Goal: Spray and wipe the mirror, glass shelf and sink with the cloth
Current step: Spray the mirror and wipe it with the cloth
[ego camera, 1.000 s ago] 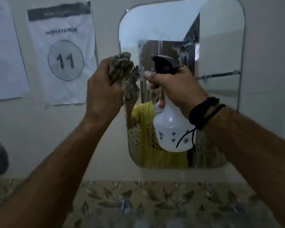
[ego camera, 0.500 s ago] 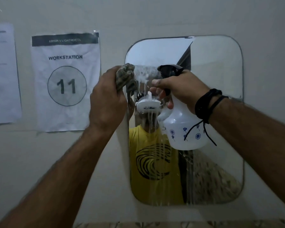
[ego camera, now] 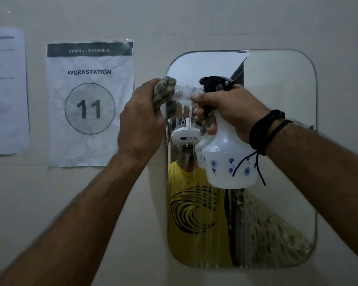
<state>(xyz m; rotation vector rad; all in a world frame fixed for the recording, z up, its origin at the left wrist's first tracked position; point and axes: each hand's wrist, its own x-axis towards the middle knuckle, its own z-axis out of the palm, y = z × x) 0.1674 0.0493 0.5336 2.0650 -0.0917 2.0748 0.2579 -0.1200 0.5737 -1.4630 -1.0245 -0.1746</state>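
Spray streaks are running further down mirror upper centre | right hand squeezing spray bottle | left hand clutching cloth | wiping likely coming next

Left hand grips a bunched cloth against the upper left edge of the wall mirror. Right hand holds a white spray bottle, black nozzle toward the wet, streaked glass. A "Workstation 11" sheet hangs left of the mirror.

Bare forearms — black corded wristband
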